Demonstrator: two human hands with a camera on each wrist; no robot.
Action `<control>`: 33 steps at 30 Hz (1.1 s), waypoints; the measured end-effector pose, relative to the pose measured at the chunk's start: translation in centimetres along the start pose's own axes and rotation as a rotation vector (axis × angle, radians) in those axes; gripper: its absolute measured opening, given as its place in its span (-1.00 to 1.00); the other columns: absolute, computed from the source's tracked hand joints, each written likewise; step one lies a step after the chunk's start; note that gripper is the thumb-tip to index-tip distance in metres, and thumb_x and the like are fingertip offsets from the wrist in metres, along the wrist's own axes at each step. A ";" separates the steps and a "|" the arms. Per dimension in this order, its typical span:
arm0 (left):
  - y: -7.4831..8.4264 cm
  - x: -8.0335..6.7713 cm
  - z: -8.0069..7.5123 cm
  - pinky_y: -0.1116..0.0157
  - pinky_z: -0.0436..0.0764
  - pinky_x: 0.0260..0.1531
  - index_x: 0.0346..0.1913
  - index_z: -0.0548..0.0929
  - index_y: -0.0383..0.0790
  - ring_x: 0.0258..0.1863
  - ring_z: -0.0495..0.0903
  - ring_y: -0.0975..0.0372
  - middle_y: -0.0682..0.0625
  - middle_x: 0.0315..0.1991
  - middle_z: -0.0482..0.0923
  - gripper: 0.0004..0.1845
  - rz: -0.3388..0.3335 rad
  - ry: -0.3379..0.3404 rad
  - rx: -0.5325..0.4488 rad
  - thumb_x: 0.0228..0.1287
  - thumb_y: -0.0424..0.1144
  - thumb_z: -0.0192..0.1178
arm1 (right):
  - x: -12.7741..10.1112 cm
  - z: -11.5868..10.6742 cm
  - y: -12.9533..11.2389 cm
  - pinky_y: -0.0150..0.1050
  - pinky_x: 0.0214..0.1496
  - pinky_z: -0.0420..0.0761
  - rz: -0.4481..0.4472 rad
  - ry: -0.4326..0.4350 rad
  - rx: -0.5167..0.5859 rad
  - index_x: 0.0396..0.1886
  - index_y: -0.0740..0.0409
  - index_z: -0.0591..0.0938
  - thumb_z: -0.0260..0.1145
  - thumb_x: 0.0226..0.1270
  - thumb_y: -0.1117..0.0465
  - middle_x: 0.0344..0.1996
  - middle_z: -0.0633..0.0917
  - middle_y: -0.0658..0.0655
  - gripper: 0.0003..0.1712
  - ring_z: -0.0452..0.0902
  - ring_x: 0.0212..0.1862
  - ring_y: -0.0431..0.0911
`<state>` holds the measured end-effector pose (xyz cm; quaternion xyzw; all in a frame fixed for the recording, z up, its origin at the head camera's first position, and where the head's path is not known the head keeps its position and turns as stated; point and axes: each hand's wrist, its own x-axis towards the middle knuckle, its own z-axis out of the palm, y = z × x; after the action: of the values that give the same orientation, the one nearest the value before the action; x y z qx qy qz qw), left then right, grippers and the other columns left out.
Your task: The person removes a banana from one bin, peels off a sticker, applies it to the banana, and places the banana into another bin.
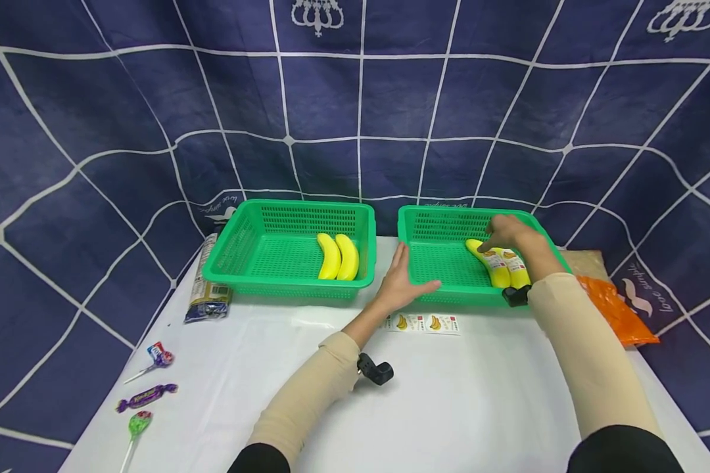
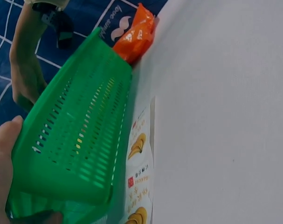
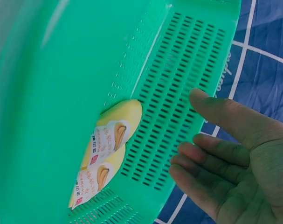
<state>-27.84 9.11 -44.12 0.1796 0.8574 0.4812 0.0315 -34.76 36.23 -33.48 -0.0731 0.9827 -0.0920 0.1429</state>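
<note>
Two green baskets stand side by side at the table's far edge. My left hand [image 1: 399, 279] [image 2: 1, 168] rests with straight fingers against the front left corner of the right basket [image 1: 449, 297] [image 2: 80, 135] [image 3: 62, 93], thumb along its front wall. My right hand [image 1: 509, 233] [image 3: 234, 154] hovers inside that basket, fingers relaxed and holding nothing, just over the far ends of two yellow bananas with labels [image 1: 503, 266] [image 3: 106, 154]. The left basket [image 1: 272, 289] holds two plain bananas [image 1: 337, 257].
A strip of banana stickers [image 1: 423, 322] [image 2: 139, 177] lies on the white table in front of the right basket. An orange bag [image 1: 615, 312] [image 2: 136, 35] sits at the right edge. A dark packet [image 1: 208, 289], lollipops and a wrapped sweet [image 1: 146, 397] lie at the left.
</note>
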 end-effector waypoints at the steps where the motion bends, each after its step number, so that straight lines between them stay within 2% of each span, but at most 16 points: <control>1: 0.2 -0.1 -0.1 -0.05 0.31 0.40 0.58 -0.22 -0.10 0.54 0.05 -0.01 0.07 0.61 -0.36 0.21 0.001 0.019 0.033 0.09 0.26 0.32 | -0.1 0.0 -0.2 0.19 0.17 0.54 0.005 0.002 0.001 0.22 0.49 0.47 0.43 0.18 0.01 0.19 0.51 0.50 -0.22 0.49 0.13 0.35; 5: 1.3 -0.7 -0.9 -0.03 0.41 0.34 0.57 -0.12 -0.12 0.47 0.21 -0.04 -0.02 0.60 -0.16 0.18 0.028 0.076 0.209 0.08 0.28 0.31 | -0.4 0.0 -0.8 0.19 0.16 0.54 -0.009 0.008 -0.013 0.20 0.49 0.49 0.43 0.18 0.03 0.19 0.52 0.49 -0.25 0.49 0.14 0.36; 9: 2.5 -3.0 -3.1 -0.05 0.39 0.35 0.57 -0.06 -0.09 0.47 0.21 -0.03 -0.01 0.58 -0.03 0.10 0.105 0.065 0.353 0.12 0.26 0.30 | -0.7 0.3 -1.3 0.17 0.13 0.57 -0.045 0.014 -0.023 0.18 0.51 0.50 0.43 0.18 0.03 0.17 0.53 0.49 -0.26 0.46 0.16 0.38; 12: 2.6 -5.4 -5.8 -0.08 0.34 0.38 0.57 -0.03 -0.06 0.50 0.14 -0.01 0.02 0.57 0.02 0.06 0.177 0.040 0.380 0.15 0.23 0.30 | -0.9 0.6 -1.7 0.09 0.00 0.64 -0.055 0.016 -0.023 0.17 0.51 0.51 0.44 0.16 0.02 0.15 0.55 0.49 -0.25 0.47 0.14 0.37; 14: 2.1 -6.9 -7.9 -0.10 0.35 0.36 0.56 0.00 -0.04 0.51 0.12 0.01 0.03 0.56 0.05 0.04 0.215 0.047 0.404 0.14 0.23 0.29 | -1.1 0.7 -1.8 0.06 -0.07 0.67 -0.055 0.014 -0.022 0.16 0.52 0.51 0.45 0.16 0.03 0.14 0.54 0.50 -0.26 0.46 0.13 0.37; 18: 0.5 -8.7 -12.8 -0.14 0.32 0.37 0.55 0.07 -0.06 0.50 0.15 -0.01 -0.02 0.54 0.13 0.02 0.266 0.102 0.478 0.12 0.22 0.30 | -1.7 0.7 -1.9 0.14 0.07 0.60 -0.061 0.020 -0.043 0.16 0.52 0.51 0.45 0.15 0.02 0.16 0.54 0.49 -0.25 0.43 0.17 0.39; 21: -1.3 -9.5 -16.9 -0.21 0.25 0.37 0.55 0.07 -0.06 0.49 0.13 -0.05 -0.06 0.53 0.13 0.01 0.226 0.137 0.509 0.12 0.19 0.30 | -2.0 1.2 -1.9 0.21 0.16 0.53 -0.065 0.024 -0.046 0.15 0.52 0.52 0.46 0.14 0.02 0.15 0.56 0.48 -0.25 0.44 0.18 0.39; 26: -4.6 -10.8 -22.8 -0.30 0.13 0.37 0.56 0.02 -0.02 0.51 0.03 -0.10 -0.09 0.55 0.06 0.04 0.082 0.182 0.530 0.12 0.20 0.31 | -2.3 1.6 -2.3 0.22 0.17 0.53 -0.079 0.024 -0.034 0.17 0.52 0.50 0.46 0.14 0.00 0.14 0.56 0.49 -0.22 0.45 0.17 0.39; 30: -7.8 -11.8 -26.2 -0.36 0.04 0.35 0.57 -0.08 0.00 0.52 -0.05 -0.14 -0.13 0.57 -0.01 0.10 -0.037 0.232 0.541 0.11 0.28 0.28 | -2.8 1.6 -3.1 0.21 0.17 0.53 -0.091 0.027 -0.029 0.20 0.52 0.46 0.46 0.15 0.00 0.17 0.53 0.50 -0.19 0.44 0.18 0.38; 33: -10.3 -12.6 -28.0 -0.39 -0.03 0.34 0.58 -0.11 -0.07 0.51 -0.09 -0.21 -0.23 0.56 -0.04 0.12 -0.110 0.269 0.548 0.12 0.33 0.23 | -3.3 1.7 -3.7 0.20 0.18 0.53 -0.086 0.018 -0.025 0.23 0.51 0.44 0.46 0.16 0.01 0.19 0.51 0.49 -0.18 0.43 0.19 0.37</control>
<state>-25.33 -22.76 -39.25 0.0696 0.9601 0.2493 -0.1061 -30.72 32.95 -33.44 -0.1164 0.9810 -0.0866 0.1291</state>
